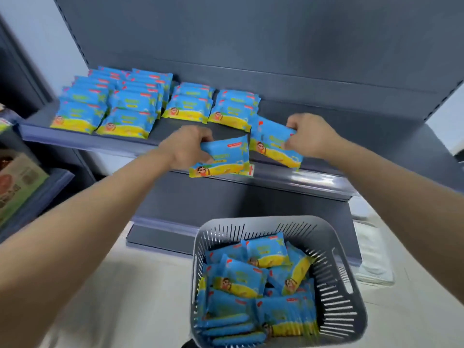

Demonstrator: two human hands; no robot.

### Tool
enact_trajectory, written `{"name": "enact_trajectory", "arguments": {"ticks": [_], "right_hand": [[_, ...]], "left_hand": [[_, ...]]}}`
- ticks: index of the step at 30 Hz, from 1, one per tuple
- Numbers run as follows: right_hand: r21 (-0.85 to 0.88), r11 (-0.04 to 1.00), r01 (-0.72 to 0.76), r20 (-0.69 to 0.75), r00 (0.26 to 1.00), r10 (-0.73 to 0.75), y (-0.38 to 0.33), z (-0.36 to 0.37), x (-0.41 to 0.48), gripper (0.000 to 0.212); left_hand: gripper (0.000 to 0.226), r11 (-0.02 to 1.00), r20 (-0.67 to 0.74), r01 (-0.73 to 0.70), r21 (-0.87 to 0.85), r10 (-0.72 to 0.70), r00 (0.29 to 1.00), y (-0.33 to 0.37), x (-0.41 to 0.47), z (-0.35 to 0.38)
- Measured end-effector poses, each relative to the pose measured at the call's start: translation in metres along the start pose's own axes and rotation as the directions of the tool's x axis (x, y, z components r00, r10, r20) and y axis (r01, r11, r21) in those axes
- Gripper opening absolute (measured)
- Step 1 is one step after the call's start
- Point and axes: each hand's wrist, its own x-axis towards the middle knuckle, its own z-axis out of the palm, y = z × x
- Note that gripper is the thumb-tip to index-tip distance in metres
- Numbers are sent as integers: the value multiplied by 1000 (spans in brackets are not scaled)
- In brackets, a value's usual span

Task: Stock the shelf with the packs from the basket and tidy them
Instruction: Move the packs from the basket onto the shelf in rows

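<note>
Each hand is gripping one snack pack: left hand [187,146], right hand [307,133]. They are reaching the shelf [326,177] front edge; setting both flat beside the rows [155,106] seems best.

Packs [130,104]: thin plastic film wrappers, glossy and smooth, printed blue and yellow.
Shelf [326,114]: dark grey, apparently painted metal, matt and smooth.
Edge strip [313,177] along the shelf's front edge: clear plastic, glossy, catching light.
Basket [276,219]: moulded grey plastic with slotted walls and a dull sheen.
Box [17,182], beyond the shelf's left edge: printed cardboard, matt.
Floor [125,285]: pale, smooth, with a low sheen.
</note>
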Motion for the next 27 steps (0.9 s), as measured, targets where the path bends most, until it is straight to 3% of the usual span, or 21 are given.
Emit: {"name": "enact_trajectory", "arguments": {"ticks": [3, 7, 11, 17, 21, 27], "right_hand": [[77, 997, -20, -85, 996, 27, -26, -1, 39, 21], [94, 995, -23, 11, 1000, 22, -56, 25, 93, 27], [164, 985, -53, 53, 998, 45, -68, 46, 127, 49], [-98, 989, -108, 104, 987, 118, -69, 58, 171, 39], [-224, 959, -171, 1, 984, 176, -73, 66, 183, 44], [-235, 961, -149, -191, 976, 105, -72, 76, 177, 45]], "left_hand": [[24, 1000, -61, 0, 14, 1, 998, -24, 22, -32], [34, 993, -88, 30, 114, -20, 996, -64, 60, -62], [36, 992, -73, 60, 108, -52, 996, -98, 91, -77], [49, 988, 1, 78, 135, -78, 997, -129, 131, -77], [56, 985, -11, 70, 155, -69, 998, -133, 152, -69], [54, 953, -13, 47, 300, -46, 999, -129, 175, -59]]}}
